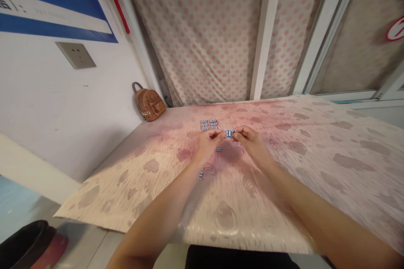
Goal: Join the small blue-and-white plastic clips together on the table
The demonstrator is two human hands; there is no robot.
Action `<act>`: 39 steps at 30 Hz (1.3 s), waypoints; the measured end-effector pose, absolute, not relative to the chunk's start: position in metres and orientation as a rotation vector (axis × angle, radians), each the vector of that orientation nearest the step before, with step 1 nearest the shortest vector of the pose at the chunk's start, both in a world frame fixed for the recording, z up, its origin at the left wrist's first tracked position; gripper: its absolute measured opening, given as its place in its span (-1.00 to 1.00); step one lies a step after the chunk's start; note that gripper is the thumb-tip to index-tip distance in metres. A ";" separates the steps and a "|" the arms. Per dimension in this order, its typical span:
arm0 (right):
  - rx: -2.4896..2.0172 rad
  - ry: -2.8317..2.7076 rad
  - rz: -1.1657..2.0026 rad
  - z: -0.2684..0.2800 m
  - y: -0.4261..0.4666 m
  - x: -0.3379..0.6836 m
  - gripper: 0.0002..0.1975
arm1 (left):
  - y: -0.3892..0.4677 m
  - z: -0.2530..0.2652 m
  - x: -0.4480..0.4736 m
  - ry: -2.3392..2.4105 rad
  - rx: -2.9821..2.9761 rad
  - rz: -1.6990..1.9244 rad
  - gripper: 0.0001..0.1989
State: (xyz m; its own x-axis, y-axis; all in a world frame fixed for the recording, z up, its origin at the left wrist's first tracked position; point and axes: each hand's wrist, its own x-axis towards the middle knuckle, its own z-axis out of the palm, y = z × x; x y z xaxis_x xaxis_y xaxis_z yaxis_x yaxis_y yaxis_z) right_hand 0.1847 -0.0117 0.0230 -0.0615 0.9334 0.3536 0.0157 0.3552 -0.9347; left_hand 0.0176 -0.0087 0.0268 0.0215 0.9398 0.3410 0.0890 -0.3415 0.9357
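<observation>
Between my two hands, just above the table, is a small flat blue-and-white striped piece [229, 133]; its kind is too small to make out. My left hand [208, 139] pinches its left end and my right hand [248, 135] pinches its right end. Beyond my left hand lie several similar blue-and-white pieces [205, 125] in neat rows. A single small piece [219, 149] rests on the table just under my hands. Another striped piece [201, 174] is partly hidden behind my left forearm.
A patterned cloth [151, 189] covers the table. At its far left corner a small brown backpack [150, 104] stands against the wall. Behind the table hangs a dotted curtain [202, 38]. A dark-lined bin [34, 243] is on the floor at lower left.
</observation>
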 end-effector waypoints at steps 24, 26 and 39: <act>-1.010 -1.327 0.919 0.014 -0.001 0.192 -0.79 | 0.002 0.053 -0.090 1.472 1.920 0.287 -0.68; -0.997 -1.329 0.921 0.013 0.001 0.192 -0.78 | -0.002 0.053 -0.086 1.464 1.898 0.132 -0.65; -0.990 -1.346 0.895 0.017 -0.003 0.191 -0.81 | 0.011 0.021 -0.058 1.240 1.925 0.417 -0.88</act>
State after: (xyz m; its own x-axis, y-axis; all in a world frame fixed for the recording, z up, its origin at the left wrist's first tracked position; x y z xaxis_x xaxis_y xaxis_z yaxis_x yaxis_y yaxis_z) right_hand 0.1909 -0.0029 0.0166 0.0409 0.9366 0.3479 0.0420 0.3463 -0.9372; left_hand -0.0577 0.0114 0.0210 0.4671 0.8735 -0.1372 0.6131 -0.2081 0.7621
